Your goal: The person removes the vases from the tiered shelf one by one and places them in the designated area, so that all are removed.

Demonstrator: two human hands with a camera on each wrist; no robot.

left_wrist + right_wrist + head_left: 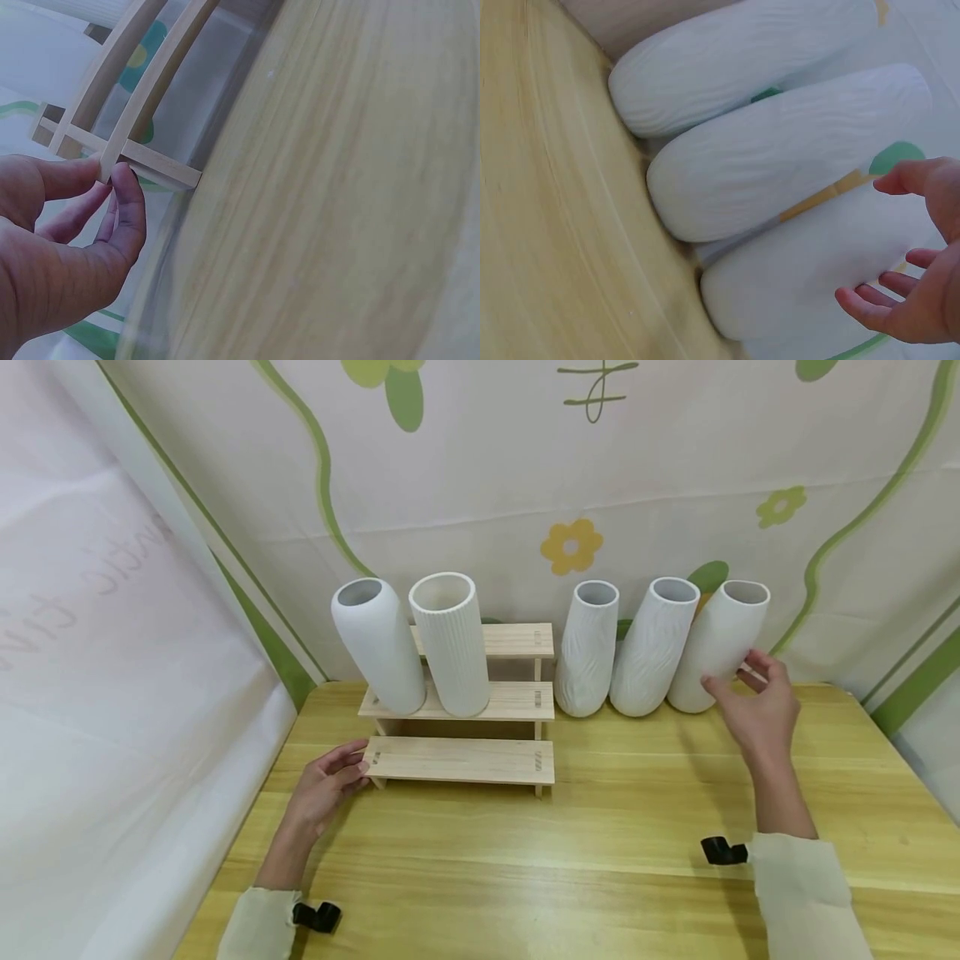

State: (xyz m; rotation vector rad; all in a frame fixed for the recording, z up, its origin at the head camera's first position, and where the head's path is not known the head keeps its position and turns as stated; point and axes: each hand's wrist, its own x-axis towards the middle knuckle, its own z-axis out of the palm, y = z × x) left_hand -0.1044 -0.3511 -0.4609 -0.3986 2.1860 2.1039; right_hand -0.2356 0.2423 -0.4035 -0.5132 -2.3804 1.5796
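Note:
My left hand (324, 789) is at the left end of a three-step wooden display shelf (457, 758). Thumb and fingers pinch the end of its lowest board (120, 139). On the right, my right hand (761, 706) is beside a smooth white vase (720, 639), the rightmost of three in a row. Its thumb and fingers (866, 307) are spread apart around the vase's side, not closed on it. Two wavy-textured white vases, one in the middle (654, 647) and one nearest the shelf (588, 652), stand to its left.
On the shelf's middle step stand a smooth white vase (382, 647) and a ribbed white vase (453, 647). The wooden table (480, 877) ends behind them at a white curtain (465, 460) printed with flowers. Another white sheet (112, 693) hangs along the left side.

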